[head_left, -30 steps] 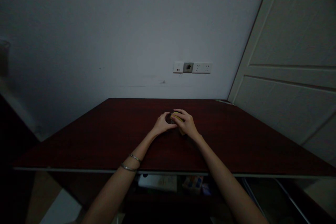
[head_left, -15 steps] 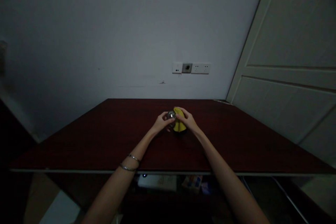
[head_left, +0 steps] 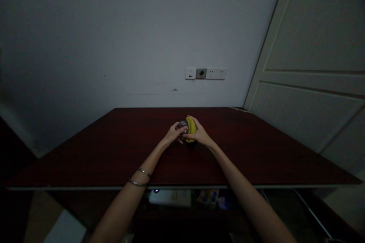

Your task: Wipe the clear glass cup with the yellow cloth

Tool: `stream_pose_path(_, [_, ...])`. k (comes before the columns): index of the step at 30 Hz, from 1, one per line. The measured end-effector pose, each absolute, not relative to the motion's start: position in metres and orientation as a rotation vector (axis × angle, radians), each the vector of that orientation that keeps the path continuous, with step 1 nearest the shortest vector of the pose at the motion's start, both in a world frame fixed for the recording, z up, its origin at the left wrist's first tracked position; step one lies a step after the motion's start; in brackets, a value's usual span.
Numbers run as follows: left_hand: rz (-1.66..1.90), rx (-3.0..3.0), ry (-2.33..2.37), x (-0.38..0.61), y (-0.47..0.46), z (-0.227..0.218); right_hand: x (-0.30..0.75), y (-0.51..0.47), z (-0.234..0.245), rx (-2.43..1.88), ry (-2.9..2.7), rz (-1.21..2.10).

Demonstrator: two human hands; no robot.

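Note:
My left hand (head_left: 172, 133) is closed around a small, clear, shiny glass (head_left: 183, 124), thumb in front and fingers behind. Pressed against the glass's right side is a yellow cloth (head_left: 192, 126), folded over and held in my right hand (head_left: 201, 135). The right thumb reaches across the front of the cloth toward the glass, while the other fingers wrap over its top and far side. Both things are above the middle of the dark red table (head_left: 142, 152). My fingers hide much of the glass, so its full shape cannot be made out.
Behind the table stands a pale wall with a row of sockets (head_left: 205, 73). A white panelled door (head_left: 310, 95) borders the right side. Below the front edge, a shelf holds a white box-like item (head_left: 170, 198) and a colourful packet (head_left: 208, 196). The room is dim.
The glass has turned in my left hand, its round face no longer toward me. My right hand has shifted a little left with the cloth, its thumb now lower. The view has moved slightly.

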State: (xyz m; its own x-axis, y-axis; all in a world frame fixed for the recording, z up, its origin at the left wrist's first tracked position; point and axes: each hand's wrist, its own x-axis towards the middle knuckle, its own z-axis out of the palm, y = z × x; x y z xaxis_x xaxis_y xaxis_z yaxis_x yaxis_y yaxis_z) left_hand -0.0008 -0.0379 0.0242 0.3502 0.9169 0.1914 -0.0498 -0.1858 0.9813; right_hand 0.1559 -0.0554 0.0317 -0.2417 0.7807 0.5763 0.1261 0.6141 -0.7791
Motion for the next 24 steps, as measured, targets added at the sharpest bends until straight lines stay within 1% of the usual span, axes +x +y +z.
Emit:
stream_pose_path(7, [1.036,1.644,0.76,-0.0064,-0.0342,0.0249,0.1587,-0.0566,0.0408,-0.784,-1.623,0.785])
stream_pose_path(13, [1.042,1.735,0.66,-0.0042,-0.0377,0.029,0.1596,-0.0502,0.0389,-0.869,-1.396,0.956])
stream_pose_path(19, [1.104,1.715,0.687,-0.0009,-0.0421,0.0313,0.1567,-0.0479,0.0371,-0.908,-1.367,1.001])
stream_pose_path(24, [1.08,1.766,0.816,-0.001,-0.0435,0.029,0.1559,-0.0475,0.0356,-0.945,-1.406,0.964])
